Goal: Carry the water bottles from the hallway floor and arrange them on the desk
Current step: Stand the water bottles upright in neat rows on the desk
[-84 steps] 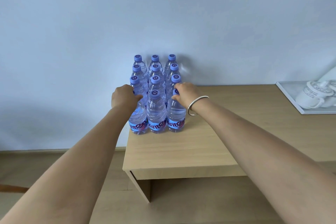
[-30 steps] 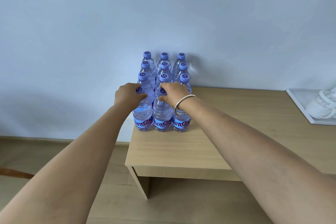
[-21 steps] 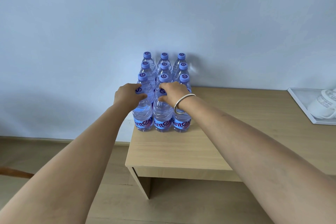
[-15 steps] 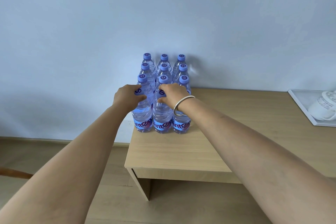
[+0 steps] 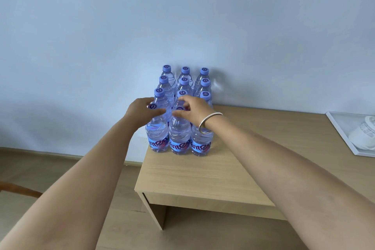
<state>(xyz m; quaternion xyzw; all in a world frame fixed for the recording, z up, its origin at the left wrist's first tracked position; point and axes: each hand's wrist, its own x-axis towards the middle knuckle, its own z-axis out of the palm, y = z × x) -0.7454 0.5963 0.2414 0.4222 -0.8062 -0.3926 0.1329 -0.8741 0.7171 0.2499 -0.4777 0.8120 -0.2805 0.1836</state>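
Note:
Several clear water bottles (image 5: 179,134) with blue caps and blue labels stand in three tight columns at the back left corner of the light wooden desk (image 5: 203,178), against the wall. My left hand (image 5: 142,111) curls its thumb and fingers round the neck of the front left bottle (image 5: 157,136), just under its cap. My right hand (image 5: 192,109), with a silver bangle on the wrist, hovers at the cap of the front middle bottle, fingers and thumb spread apart around it. The front right bottle (image 5: 200,144) is partly hidden behind my right wrist.
A white tray (image 5: 341,128) with a white teapot (image 5: 363,134) sits at the desk's right end. The desk's left edge drops off just beside the bottles. A curved brown wooden piece (image 5: 18,189) shows over the floor at far left.
My right hand moved from the front right bottle to the front middle one, and its fingers have now spread off the cap. My left hand stays on the front left bottle.

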